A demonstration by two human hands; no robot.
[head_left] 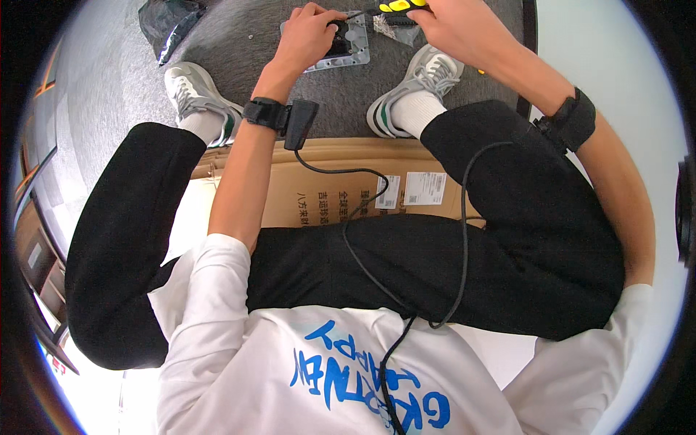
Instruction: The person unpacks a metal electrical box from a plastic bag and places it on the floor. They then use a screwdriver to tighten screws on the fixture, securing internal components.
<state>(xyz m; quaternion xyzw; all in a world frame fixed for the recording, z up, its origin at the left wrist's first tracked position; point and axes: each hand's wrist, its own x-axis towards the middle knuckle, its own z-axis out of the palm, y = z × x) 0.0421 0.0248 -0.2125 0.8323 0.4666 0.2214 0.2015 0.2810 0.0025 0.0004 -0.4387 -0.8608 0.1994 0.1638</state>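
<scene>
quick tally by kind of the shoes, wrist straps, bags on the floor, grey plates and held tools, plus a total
Shoes: 2
Wrist straps: 2
Bags: 2
Grey plate: 1
Held yellow-and-black tool: 1
Total: 8

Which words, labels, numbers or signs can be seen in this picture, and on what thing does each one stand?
Wording described, not copied:
Shirt: large blue lettering, clear.
Cardboard: dark columns of Chinese characters, legible in part.
Left label on the cardboard: fine print, too small to read.
Right label beside it: also too small.
Yellow tool: no text can be made out.
</scene>
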